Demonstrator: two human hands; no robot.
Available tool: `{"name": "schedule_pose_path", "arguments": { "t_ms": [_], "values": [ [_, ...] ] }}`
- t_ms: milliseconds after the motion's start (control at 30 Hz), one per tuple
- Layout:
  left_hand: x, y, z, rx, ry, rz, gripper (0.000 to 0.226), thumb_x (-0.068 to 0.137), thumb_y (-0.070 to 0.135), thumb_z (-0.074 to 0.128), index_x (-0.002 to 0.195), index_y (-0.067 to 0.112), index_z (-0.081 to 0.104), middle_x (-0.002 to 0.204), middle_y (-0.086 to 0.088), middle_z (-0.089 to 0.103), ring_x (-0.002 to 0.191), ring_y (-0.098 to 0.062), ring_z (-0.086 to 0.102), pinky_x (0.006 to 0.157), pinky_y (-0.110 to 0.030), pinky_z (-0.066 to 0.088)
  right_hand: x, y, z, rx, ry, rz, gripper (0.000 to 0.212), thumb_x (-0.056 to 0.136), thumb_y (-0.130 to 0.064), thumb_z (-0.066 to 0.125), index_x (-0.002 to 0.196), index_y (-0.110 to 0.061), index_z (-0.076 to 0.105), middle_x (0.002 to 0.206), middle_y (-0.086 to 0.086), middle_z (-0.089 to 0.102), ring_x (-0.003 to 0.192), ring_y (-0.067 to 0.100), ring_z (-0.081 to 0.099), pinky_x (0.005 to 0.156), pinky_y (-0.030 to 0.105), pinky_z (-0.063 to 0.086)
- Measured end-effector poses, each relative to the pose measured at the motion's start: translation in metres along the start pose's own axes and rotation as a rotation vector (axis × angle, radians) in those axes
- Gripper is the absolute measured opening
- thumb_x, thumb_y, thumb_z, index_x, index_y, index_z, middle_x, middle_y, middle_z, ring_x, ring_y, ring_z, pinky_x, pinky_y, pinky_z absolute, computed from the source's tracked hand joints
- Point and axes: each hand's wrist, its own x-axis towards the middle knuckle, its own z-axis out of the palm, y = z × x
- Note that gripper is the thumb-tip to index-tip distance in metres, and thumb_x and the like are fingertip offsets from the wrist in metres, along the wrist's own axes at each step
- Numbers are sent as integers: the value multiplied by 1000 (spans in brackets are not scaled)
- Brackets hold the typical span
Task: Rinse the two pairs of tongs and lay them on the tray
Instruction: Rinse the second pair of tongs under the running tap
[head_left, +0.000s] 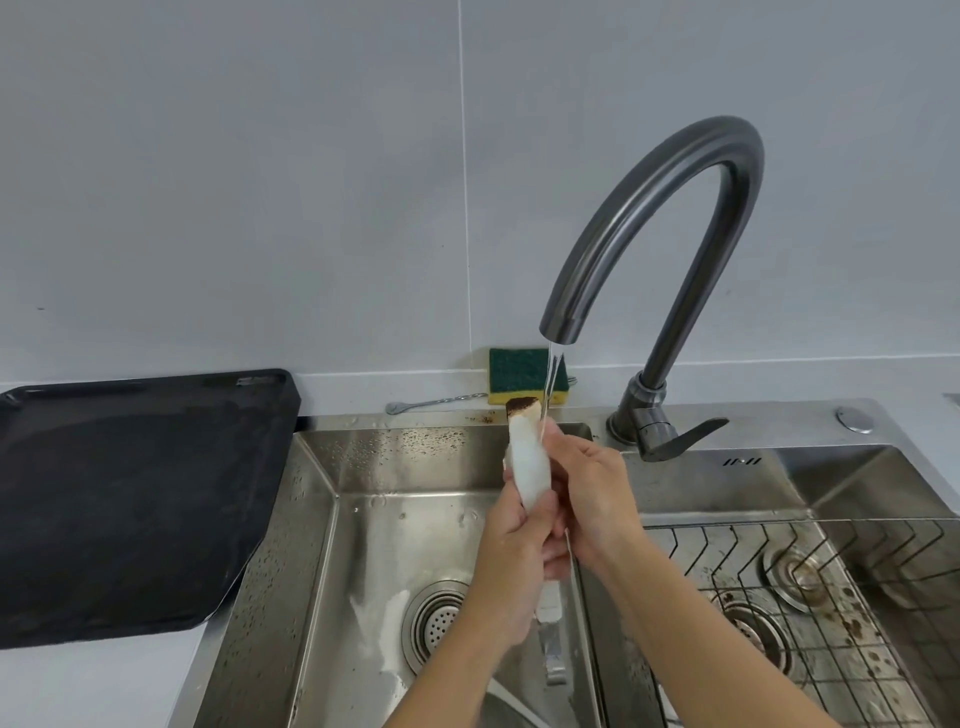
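Both hands, left hand (511, 545) and right hand (587, 493), clamp together around white-tipped tongs (527, 457) held upright under the faucet (649, 223) stream over the sink (374, 525); risk: wet grip slips, dropping them short of the tray (130, 499).

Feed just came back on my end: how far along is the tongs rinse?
Done: nothing on the black tray yet. In hand: both hands, left and right, hold white-tipped tongs under the running faucet, tip still brown. Left: finish this pair, rinse the second, which I cannot spot for certain, then tray both.
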Motion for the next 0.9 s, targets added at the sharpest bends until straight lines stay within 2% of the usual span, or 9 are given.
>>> {"name": "schedule_pose_path", "arguments": {
  "t_ms": [100, 167, 233, 333, 400, 467, 567, 733, 900],
  "values": [
    [-2, 0, 1, -71, 23, 7, 17, 100, 18, 39, 91, 9, 50, 52, 6, 38, 42, -4, 26, 39, -17, 23, -1, -5, -4, -13, -101, 8, 28, 89, -22, 57, 82, 3, 69, 83, 29, 70, 66, 32, 62, 55, 32, 51],
    [1, 2, -2, -140, 43, -22, 28, 100, 31, 36, 94, 10, 54, 52, 4, 37, 42, -5, 27, 40, -18, 24, -4, -7, -7, -24, -219, 32, 15, 88, -10, 58, 86, 0, 70, 76, 26, 68, 55, 25, 62, 53, 29, 54],
    [5, 4, -5, -197, 31, -71, 39, 100, 38, 32, 101, 9, 58, 54, 0, 42, 42, -7, 32, 40, -20, 27, -5, -3, -11, -18, -245, 49, 14, 87, -5, 57, 91, -3, 70, 56, 15, 62, 34, 18, 51, 35, 23, 45],
    [6, 7, -8, -127, -71, -88, 29, 100, 22, 37, 97, 6, 60, 67, -6, 53, 51, -12, 45, 50, -24, 39, -3, -5, -11, -24, -153, 30, 18, 91, -7, 54, 94, 5, 67, 45, 10, 54, 25, 14, 37, 29, 18, 32],
    [5, 5, -9, 0, -118, -74, 23, 99, 7, 38, 106, 7, 60, 76, -7, 58, 61, -15, 53, 57, -27, 47, -1, -11, -8, -19, -93, 13, 19, 92, -10, 54, 93, 6, 64, 60, 13, 65, 30, 15, 41, 32, 20, 34],
    [2, 0, -11, 114, -123, -67, 21, 99, 4, 37, 105, 5, 57, 77, -5, 59, 59, -12, 55, 56, -26, 49, 4, -17, -6, 37, -41, -2, 16, 91, -9, 54, 93, 4, 63, 75, 15, 71, 53, 24, 58, 50, 34, 49],
    [-3, -2, -9, 213, -47, -72, 20, 101, 17, 37, 93, 9, 53, 61, 6, 46, 43, -2, 38, 41, -16, 33, 10, -23, -5, 132, -29, -10, 13, 92, -3, 51, 91, 2, 63, 80, 16, 69, 77, 29, 67, 78, 44, 55],
    [3, 0, -3, 302, 145, -59, 46, 97, 46, 35, 63, 16, 47, 44, 9, 34, 35, -4, 27, 36, -17, 22, 8, -16, -1, 90, -56, 16, 13, 93, -2, 48, 98, 2, 60, 76, 12, 73, 76, 28, 69, 76, 42, 57],
    [2, -11, -7, 335, 45, 26, 27, 101, 18, 39, 79, 14, 53, 56, 4, 45, 53, -10, 41, 55, -22, 37, 9, -15, 0, 89, -86, 24, 12, 92, 0, 49, 98, 2, 60, 78, 15, 73, 73, 29, 70, 75, 43, 57]
  ]
}}
